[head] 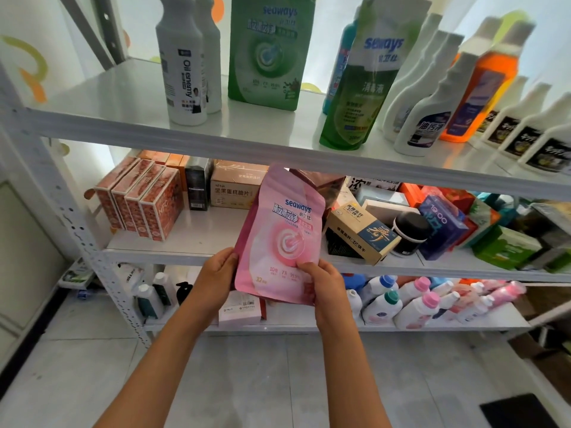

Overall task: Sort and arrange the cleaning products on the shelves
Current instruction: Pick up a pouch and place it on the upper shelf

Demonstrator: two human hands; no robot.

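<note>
I hold pink Seaways pouch (279, 239) upright before middle shelf (197, 239); left hand (216, 273) and right hand (324, 285) fingers curled on bottom corners. Risk: limp pouch folds, top catches upper shelf (216, 137) edge, or lift topples green Seaways pouch (265, 54).

"seaways" on pink pouch (279, 233)

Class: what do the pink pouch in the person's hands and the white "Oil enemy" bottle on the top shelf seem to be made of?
Pink pouch: likely flexible plastic film with a soft sheen; it creases and bends.
"Oil enemy" bottle: apparently rigid matte white plastic, its moulded shape holding firm.
</note>
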